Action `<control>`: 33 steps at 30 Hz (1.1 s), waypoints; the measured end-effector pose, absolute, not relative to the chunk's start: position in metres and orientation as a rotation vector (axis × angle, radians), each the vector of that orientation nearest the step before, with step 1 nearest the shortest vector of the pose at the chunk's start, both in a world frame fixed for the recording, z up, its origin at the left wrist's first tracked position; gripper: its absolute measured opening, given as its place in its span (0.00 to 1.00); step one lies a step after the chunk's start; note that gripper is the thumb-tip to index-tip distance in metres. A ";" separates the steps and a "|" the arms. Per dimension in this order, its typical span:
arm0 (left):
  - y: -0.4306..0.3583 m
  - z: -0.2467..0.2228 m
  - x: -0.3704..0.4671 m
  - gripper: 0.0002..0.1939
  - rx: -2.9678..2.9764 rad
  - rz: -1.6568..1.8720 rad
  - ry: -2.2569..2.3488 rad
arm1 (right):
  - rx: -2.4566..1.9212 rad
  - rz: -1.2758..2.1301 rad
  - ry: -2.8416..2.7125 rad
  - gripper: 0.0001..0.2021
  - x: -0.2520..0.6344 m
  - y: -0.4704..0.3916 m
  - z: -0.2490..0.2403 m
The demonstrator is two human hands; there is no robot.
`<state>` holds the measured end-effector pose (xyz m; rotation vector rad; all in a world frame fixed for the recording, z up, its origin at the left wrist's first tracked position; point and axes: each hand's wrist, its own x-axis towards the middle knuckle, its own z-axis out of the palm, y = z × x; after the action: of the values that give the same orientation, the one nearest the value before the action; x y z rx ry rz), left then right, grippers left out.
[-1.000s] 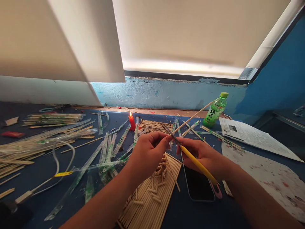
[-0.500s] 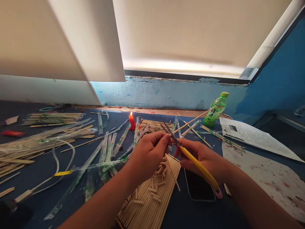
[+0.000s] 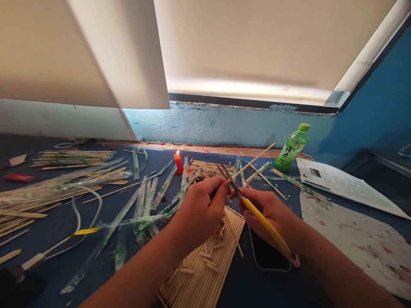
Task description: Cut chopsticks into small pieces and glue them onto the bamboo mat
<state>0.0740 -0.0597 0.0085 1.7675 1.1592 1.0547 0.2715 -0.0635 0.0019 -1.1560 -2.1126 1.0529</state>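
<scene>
My left hand (image 3: 205, 205) pinches a thin wooden stick (image 3: 255, 160), which slants up to the right. In my right hand (image 3: 269, 211) is a pair of yellow-handled scissors (image 3: 263, 222), its blades spread around the stick close to my left fingertips. Beneath both hands lies a panel of wooden sticks set side by side (image 3: 205, 291). Several short cut stick pieces (image 3: 205, 256) and one loose longer stick (image 3: 235, 235) rest on it. My left hand hides part of the pieces.
A lit red candle (image 3: 178, 163) stands behind my hands. A green bottle (image 3: 293, 147), a printed sheet (image 3: 346, 186) and a stained paper (image 3: 359, 244) are on the right. By my right wrist lies a phone (image 3: 269, 252). Plastic wrappers (image 3: 147, 201), a white cable (image 3: 75, 209) and stick bundles (image 3: 73, 158) spread leftward.
The stick's visible length beyond the scissors is shorter, its far end now short of the bottle. My left hand has shifted only slightly; the view moved a little.
</scene>
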 end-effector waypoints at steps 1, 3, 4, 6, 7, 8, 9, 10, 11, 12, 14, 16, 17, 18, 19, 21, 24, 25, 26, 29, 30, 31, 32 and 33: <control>-0.060 0.008 0.074 0.14 1.742 1.055 1.147 | -1.169 1.028 -2.114 0.10 0.271 -0.064 0.001; -0.059 0.006 0.076 0.14 1.647 1.063 1.095 | -1.177 0.996 -2.118 0.11 0.270 -0.064 0.000; -0.058 0.005 0.076 0.15 1.577 1.064 1.050 | -1.170 0.990 -2.119 0.11 0.270 -0.064 -0.001; -0.056 0.004 0.077 0.15 1.425 1.054 0.938 | -1.132 0.984 -2.118 0.11 0.270 -0.063 -0.002; -0.055 0.004 0.077 0.15 1.370 1.041 0.893 | -1.114 0.983 -2.117 0.11 0.270 -0.062 -0.003; -0.054 0.004 0.076 0.15 1.340 1.030 0.867 | -1.103 0.989 -2.115 0.11 0.269 -0.062 -0.002; -0.053 0.005 0.076 0.15 1.335 1.021 0.863 | -1.100 1.003 -2.111 0.10 0.269 -0.062 -0.002; -0.052 0.005 0.075 0.15 1.349 1.018 0.875 | -1.099 1.023 -2.108 0.09 0.269 -0.062 -0.001; -0.052 0.006 0.074 0.14 1.374 1.016 0.896 | -1.101 1.045 -2.103 0.08 0.269 -0.062 0.000; -0.052 0.006 0.073 0.14 1.398 1.011 0.919 | -1.103 1.069 -2.098 0.06 0.269 -0.063 0.002; -0.054 0.007 0.072 0.14 1.442 0.993 0.966 | -1.108 1.108 -2.083 0.05 0.268 -0.064 0.004; -0.055 0.009 0.071 0.15 1.494 0.971 1.019 | -1.113 1.138 -2.073 0.04 0.268 -0.065 0.004; -0.056 0.010 0.071 0.16 1.526 0.965 1.047 | -1.116 1.147 -2.069 0.04 0.268 -0.065 0.004; -0.057 0.011 0.071 0.16 1.563 0.964 1.074 | -1.118 1.155 -2.069 0.04 0.268 -0.065 0.004; -0.057 0.011 0.071 0.16 1.602 0.967 1.101 | -1.124 1.156 -2.071 0.04 0.269 -0.065 0.004; -0.058 0.012 0.071 0.15 1.686 0.980 1.149 | -1.135 1.148 -2.081 0.04 0.269 -0.064 0.002; -0.058 0.010 0.070 0.13 1.831 1.017 1.210 | -1.133 1.135 -2.089 0.05 0.270 -0.062 0.000; -0.058 0.009 0.070 0.13 1.877 1.031 1.228 | -1.127 1.131 -2.089 0.06 0.270 -0.062 -0.001; -0.058 0.008 0.070 0.13 1.915 1.043 1.245 | -1.124 1.130 -2.090 0.06 0.270 -0.062 -0.002; -0.058 0.006 0.070 0.13 1.987 1.055 1.273 | -1.152 1.089 -2.100 0.09 0.271 -0.063 -0.004; -0.058 0.006 0.070 0.13 2.003 1.053 1.272 | -1.176 1.055 -2.108 0.10 0.271 -0.064 -0.004; -0.058 0.006 0.070 0.13 2.017 1.054 1.269 | -1.203 1.014 -2.121 0.11 0.271 -0.064 -0.003; -0.058 0.006 0.070 0.13 2.031 1.056 1.265 | -1.226 0.971 -2.141 0.13 0.271 -0.064 -0.002; -0.058 0.006 0.071 0.12 2.046 1.057 1.263 | -1.243 0.929 -2.164 0.14 0.271 -0.064 -0.002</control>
<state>0.0706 -0.0579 0.0060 2.0463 1.2630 1.0572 0.2709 -0.0645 -0.0016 -1.2430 -2.1641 0.9292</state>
